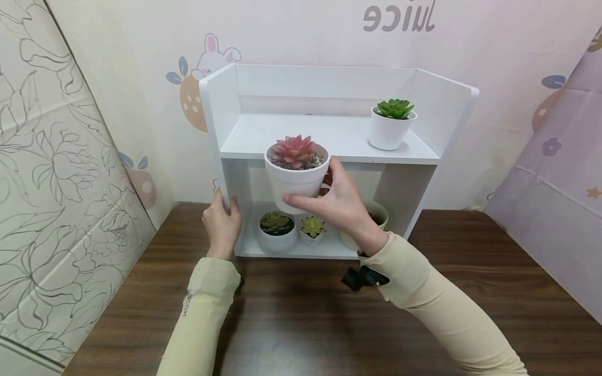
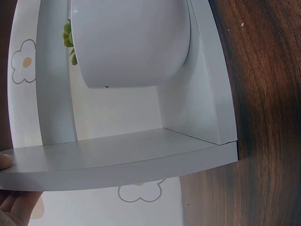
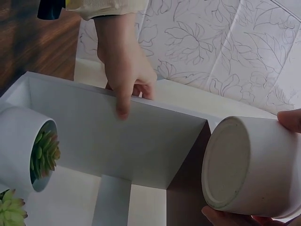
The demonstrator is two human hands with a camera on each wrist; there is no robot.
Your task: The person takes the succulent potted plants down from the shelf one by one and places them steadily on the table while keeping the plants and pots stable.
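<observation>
A white pot with a pink succulent [image 1: 297,180] is held up in front of the upper shelf, my right hand [image 1: 340,201] gripping its side between thumb and fingers. The right wrist view shows the round underside of this pot [image 3: 225,162]. My left hand [image 1: 222,224] grips the front edge of the left side panel [image 3: 141,132], thumb inside and fingers outside. The white two-tier shelf [image 1: 329,157] stands against the wall. On its upper board, at the right, sits a white pot with a green succulent [image 1: 390,130].
In the lower compartment stand a round white pot with a dark green succulent [image 1: 277,239], a small white pot with a yellow-green succulent [image 1: 312,236] and a cream pot [image 1: 380,211], partly hidden by my right hand. A dark wooden table [image 1: 291,324] lies beneath.
</observation>
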